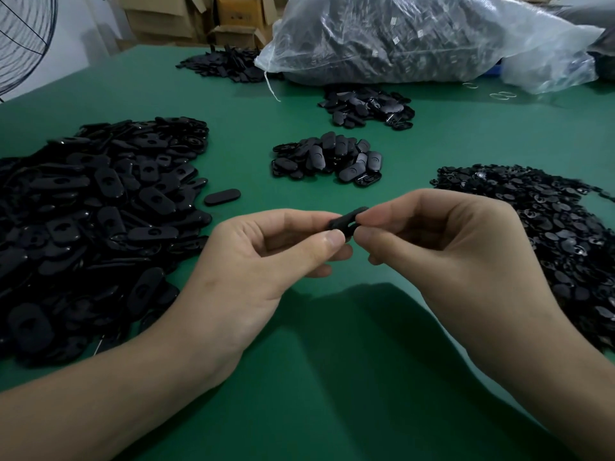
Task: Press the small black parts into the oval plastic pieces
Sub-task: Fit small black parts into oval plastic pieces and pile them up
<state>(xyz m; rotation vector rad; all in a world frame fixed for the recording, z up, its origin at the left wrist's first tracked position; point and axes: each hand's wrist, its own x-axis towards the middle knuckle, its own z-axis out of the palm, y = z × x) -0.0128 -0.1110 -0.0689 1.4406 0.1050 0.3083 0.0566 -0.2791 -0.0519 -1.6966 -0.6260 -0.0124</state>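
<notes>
No text, label, brand, number or sign is legible: the dark print on the cardboard boxes [233, 15] at the far edge is too blurred to read, and the small white tags inside the clear plastic bag [416, 34] are too small to resolve.

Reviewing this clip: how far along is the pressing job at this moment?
Done, apparently: a small pile of ovals mid-table, possibly finished, though I cannot confirm inserts. In hand: the left hand and right hand pinch one oval piece between the fingertips above the green table. Left: a big heap of holed ovals at left and a heap of small black parts at right, so most work remains.
</notes>
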